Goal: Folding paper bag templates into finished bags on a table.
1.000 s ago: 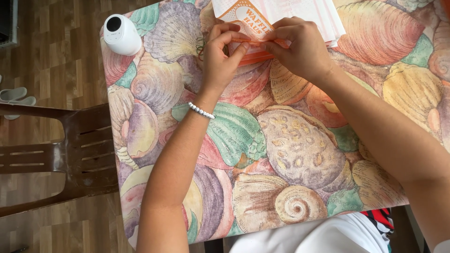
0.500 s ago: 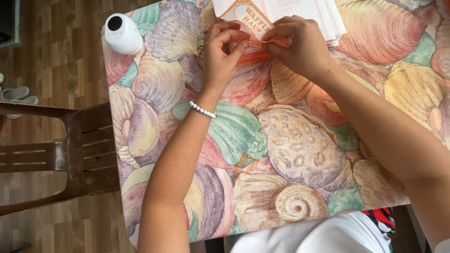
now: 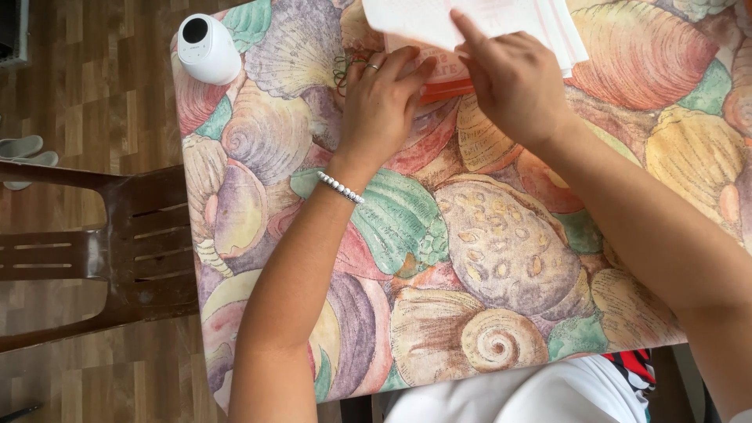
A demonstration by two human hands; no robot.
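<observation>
Under both hands' fingers point(image 3: 407, 63), white paper stack point(image 3: 501, 19) on orange packet point(image 3: 442, 90).

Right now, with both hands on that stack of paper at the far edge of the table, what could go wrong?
The white paper stack runs past the top of the view, so it may overhang the table and could slide off as the right hand lifts a sheet. The left hand pins only the orange packet, so the sheets might fan out or crease. The white round device sits near the corner; an elbow could knock it.
</observation>
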